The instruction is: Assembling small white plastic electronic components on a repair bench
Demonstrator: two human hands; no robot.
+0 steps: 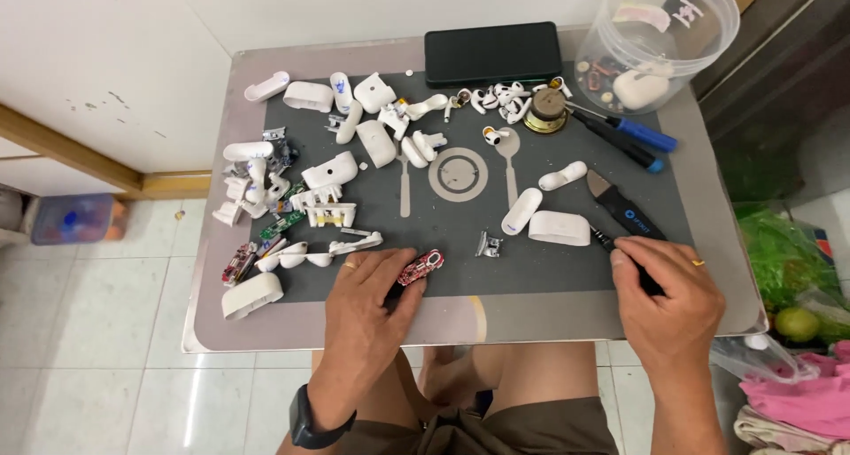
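Note:
My left hand (367, 304) rests on the front edge of a dark work mat (549, 269), fingertips pinching a small red circuit board (420, 266). My right hand (664, 300) lies at the mat's front right, closed around the handle of a black tool (611, 239) whose tip points up and to the left. Close by lie a white earbud case half (559, 227), a white case shell (521, 211) and a small metal hinge part (488, 244). Many white earbud and case pieces (329, 182) are spread over the mat's left side.
A black phone (492, 54) lies at the table's back edge. A clear plastic tub (658, 41) with parts stands back right. Blue-handled screwdrivers (630, 133) and a black pry tool (627, 206) lie right of centre. A round brass part (546, 110) sits near them. Bags sit on the floor at right.

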